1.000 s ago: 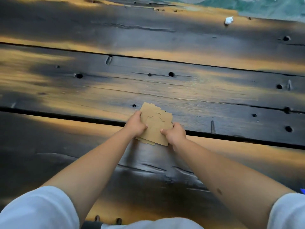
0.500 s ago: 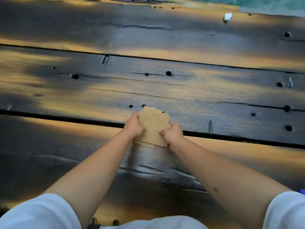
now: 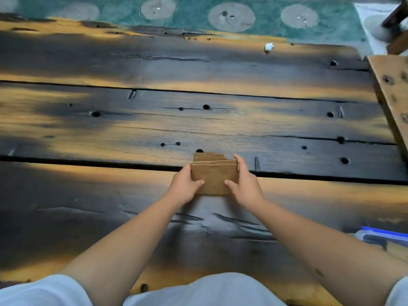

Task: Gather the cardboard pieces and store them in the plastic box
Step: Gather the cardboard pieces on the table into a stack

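— Where are we in the job?
— Gathering. On the dark plank table (image 3: 220, 69) we square up the cardboard stack (image 3: 213, 176), standing on edge near the 2nd seam; our left hand (image 3: 184, 187) and right hand (image 3: 244, 184) clamp its 2 sides, thumbs on its face.
— Next?
— Carry it right to the plastic box (image 3: 384, 237) at the edge.
— Changed?
— A second ago it lay tilted flat.

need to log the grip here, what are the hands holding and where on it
Both hands hold the stack of cardboard pieces by its side edges: left hand on the left edge, right hand on the right, thumbs on the near face.
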A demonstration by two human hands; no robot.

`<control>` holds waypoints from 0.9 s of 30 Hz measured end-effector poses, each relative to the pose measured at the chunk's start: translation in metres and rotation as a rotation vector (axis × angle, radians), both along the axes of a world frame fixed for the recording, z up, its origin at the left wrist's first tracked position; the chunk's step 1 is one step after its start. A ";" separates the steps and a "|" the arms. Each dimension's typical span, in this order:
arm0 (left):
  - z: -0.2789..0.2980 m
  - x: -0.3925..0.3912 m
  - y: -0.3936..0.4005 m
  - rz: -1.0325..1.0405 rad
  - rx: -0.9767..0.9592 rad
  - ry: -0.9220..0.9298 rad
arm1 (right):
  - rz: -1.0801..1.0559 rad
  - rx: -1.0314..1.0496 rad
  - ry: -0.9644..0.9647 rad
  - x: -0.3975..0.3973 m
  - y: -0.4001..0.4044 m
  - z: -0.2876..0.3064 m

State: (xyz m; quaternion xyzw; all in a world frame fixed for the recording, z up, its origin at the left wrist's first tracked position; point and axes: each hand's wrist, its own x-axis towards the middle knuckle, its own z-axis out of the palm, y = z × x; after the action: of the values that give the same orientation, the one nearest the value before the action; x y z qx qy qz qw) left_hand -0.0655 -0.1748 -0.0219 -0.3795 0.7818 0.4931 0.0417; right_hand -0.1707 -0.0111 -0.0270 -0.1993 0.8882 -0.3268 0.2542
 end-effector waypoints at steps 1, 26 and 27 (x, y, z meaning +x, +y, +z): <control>0.002 0.003 0.008 -0.009 -0.004 0.016 | -0.005 -0.005 0.018 0.003 0.010 0.001; -0.029 0.120 0.174 -0.195 -0.035 0.056 | -0.015 0.066 0.075 0.131 0.183 -0.019; -0.030 0.121 0.175 -0.209 -0.044 0.038 | -0.022 0.084 0.060 0.133 0.183 -0.022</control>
State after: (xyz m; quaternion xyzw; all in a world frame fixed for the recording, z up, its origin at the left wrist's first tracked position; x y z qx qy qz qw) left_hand 0.0552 -0.0002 -0.0518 -0.2871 0.8285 0.4757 0.0697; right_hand -0.0382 0.1723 -0.0487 -0.1884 0.9105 -0.2859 0.2321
